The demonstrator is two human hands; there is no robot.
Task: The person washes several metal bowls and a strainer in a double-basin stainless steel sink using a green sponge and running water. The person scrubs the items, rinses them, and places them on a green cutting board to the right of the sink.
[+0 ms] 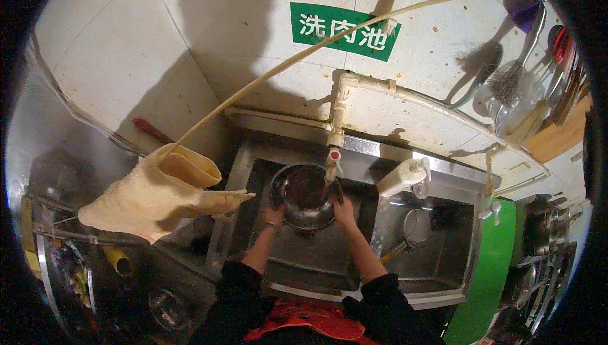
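A round metal bowl (311,219) with dark contents is held below the tap (334,157) in the left basin of a double steel sink (327,250). On the bowl's left side my left hand (274,216) grips it, a band around the wrist. At its right rim my right hand (344,210) has hold of it, fingers partly hidden by the rim. The tap's spout reaches over the bowl's edge; whether water runs I cannot tell. What the dark contents are is unclear.
Left of the sink hangs a pale cloth (137,198) on a cord. A white bottle (401,177) stands on the divider; a handled strainer (412,231) lies in the right basin. Beyond are a green board (494,245), wall pipes (418,100) and hanging utensils (510,79).
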